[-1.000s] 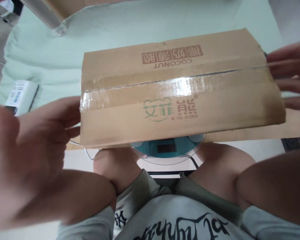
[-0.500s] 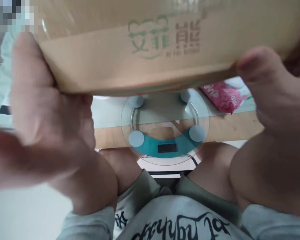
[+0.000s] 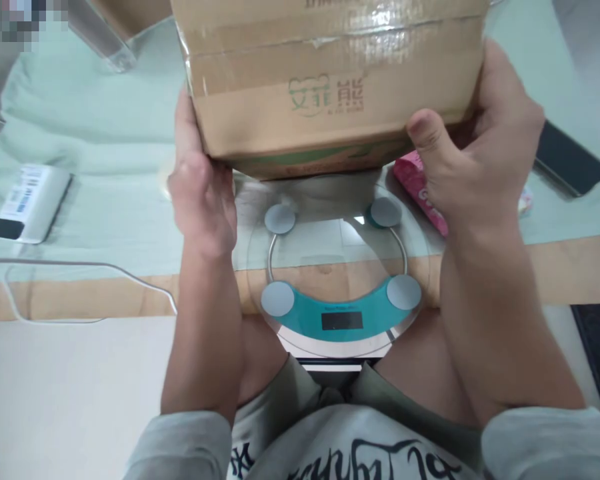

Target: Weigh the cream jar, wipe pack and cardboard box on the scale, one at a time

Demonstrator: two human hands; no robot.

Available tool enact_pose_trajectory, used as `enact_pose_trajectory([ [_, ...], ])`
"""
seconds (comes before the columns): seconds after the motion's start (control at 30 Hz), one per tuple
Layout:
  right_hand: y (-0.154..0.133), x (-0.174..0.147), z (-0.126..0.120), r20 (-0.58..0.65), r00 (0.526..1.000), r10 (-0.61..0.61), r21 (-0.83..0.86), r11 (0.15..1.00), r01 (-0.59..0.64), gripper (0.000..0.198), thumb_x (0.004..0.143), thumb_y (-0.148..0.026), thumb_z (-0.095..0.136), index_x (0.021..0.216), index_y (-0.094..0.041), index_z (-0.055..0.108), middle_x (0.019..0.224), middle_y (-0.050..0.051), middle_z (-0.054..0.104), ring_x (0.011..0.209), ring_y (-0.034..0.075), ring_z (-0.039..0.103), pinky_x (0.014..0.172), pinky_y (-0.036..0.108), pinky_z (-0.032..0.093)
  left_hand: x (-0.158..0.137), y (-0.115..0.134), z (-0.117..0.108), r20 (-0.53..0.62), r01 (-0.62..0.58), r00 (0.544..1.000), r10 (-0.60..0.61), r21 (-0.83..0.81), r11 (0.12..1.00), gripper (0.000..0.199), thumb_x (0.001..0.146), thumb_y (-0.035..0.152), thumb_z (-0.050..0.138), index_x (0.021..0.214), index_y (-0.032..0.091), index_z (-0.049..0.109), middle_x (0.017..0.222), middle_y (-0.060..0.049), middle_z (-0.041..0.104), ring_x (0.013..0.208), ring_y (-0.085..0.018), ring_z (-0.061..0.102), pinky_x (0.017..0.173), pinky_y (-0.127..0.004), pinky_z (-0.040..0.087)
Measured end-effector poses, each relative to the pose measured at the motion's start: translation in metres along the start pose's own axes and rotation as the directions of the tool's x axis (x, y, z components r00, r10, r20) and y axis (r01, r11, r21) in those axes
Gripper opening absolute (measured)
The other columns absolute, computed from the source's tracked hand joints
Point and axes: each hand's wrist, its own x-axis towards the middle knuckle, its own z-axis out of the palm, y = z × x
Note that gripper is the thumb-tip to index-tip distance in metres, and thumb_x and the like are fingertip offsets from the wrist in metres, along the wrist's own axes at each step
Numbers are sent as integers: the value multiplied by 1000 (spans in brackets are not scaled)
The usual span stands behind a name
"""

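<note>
A taped brown cardboard box [image 3: 260,100] with green and brown printing fills the top middle of the head view. My left hand [image 3: 200,187] grips its left side, fingers curled under the lower edge. On the other side, my right hand [image 3: 485,147] holds the box, its thumb pressed on the front face and its fingers hidden behind. Below the box lies a round glass bathroom scale [image 3: 343,323] with a teal band, a dark display and silver feet. The scale's far part is behind the box, and its near edge overhangs the table edge.
A pale green cloth [image 3: 105,140] covers the wooden table [image 3: 575,267]. A white device [image 3: 33,203] and a white cable [image 3: 125,270] lie at left. A pink package [image 3: 417,187] is partly behind my right hand, with a dark phone [image 3: 573,159] farther right.
The box has moved away from me and down, with both hands on it, and looks smaller. More of the cloth, the phone and the white device has come into sight.
</note>
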Motion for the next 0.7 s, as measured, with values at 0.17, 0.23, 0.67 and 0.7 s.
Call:
enact_pose_trajectory([
  [0.17,5,-5,8,49,995,87,54,995,-89,77,100,-53,60,163,-16,38,144,11,64,123,18,68,108,34,58,4,-27,-18,97,81,992,-79,-19,997,91,68,95,71,135,34,62,165,5,52,171,-32,23,142,-45,32],
  [0.23,9,-10,0,32,996,85,35,996,-87,65,95,-43,62,154,-17,48,145,12,64,128,21,68,113,42,57,-2,-35,-24,8,124,992,-124,1,992,93,68,96,70,139,37,57,165,1,52,168,-33,32,136,-49,40],
  [0.67,102,-51,-54,-128,988,91,-510,848,-144,89,65,-68,93,137,-25,65,116,14,62,109,38,61,105,73,50,-32,-34,13,78,26,995,-62,398,917,68,92,78,66,60,21,47,53,0,40,51,-11,32,53,-36,24],
  [0.7,105,-51,-54,-138,990,35,-492,865,-99,89,66,-71,92,137,-25,65,115,13,62,108,37,61,103,71,51,-33,-36,15,106,37,990,-93,445,895,68,92,77,66,60,20,47,53,0,40,52,-12,32,54,-36,23],
])
